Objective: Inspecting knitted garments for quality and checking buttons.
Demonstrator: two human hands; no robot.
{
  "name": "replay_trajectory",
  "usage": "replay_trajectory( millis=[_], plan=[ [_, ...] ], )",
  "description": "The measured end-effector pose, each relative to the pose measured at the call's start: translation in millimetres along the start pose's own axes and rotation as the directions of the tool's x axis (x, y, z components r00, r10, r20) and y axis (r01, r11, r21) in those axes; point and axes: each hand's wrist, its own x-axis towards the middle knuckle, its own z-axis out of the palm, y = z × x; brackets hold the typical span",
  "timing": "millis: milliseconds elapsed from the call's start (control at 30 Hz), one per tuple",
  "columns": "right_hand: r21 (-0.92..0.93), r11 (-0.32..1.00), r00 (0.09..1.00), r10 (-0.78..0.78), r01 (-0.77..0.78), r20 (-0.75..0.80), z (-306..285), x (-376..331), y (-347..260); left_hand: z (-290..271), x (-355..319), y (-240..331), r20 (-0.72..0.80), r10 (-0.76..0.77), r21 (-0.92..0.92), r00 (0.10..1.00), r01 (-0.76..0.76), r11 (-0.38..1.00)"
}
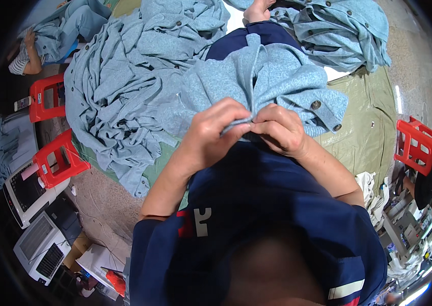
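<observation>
A light blue knitted cardigan with dark round buttons lies bunched across my lap. My left hand pinches a folded edge of it between thumb and fingers. Close beside it, almost touching, my right hand grips the same edge, its fingers curled in. A raised seam or band runs away from my fingertips up the middle of the cardigan. To the right of my right hand, a flap with two buttons hangs loose. What exactly sits between my fingertips is too small to make out.
Heaped matching cardigans lie at left, with another pile at far right, over a green sheet. Red stools stand at left, another red stool at right. A person sits at far left handling similar cloth.
</observation>
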Motion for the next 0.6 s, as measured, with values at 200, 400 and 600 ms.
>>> replay_trajectory(
  millis=[200,400,600],
  plan=[
    [0.027,0.99,0.99,0.138,-0.139,0.009,-3.6,-12.4,-9.3,10.8,-3.9,-5.7,0.108,0.143,-0.017,0.984,-0.142,0.99],
    [0.12,0.939,0.943,0.305,-0.321,0.133,1.1,-6.4,-11.1,11.3,-12.5,-5.0,0.117,0.181,0.151,0.976,-0.198,0.969],
    [0.03,0.962,0.962,0.268,-0.27,0.057,10.5,-4.3,-9.8,10.0,-21.4,-5.5,-0.048,0.102,0.067,0.994,-0.099,0.993]
  ],
)
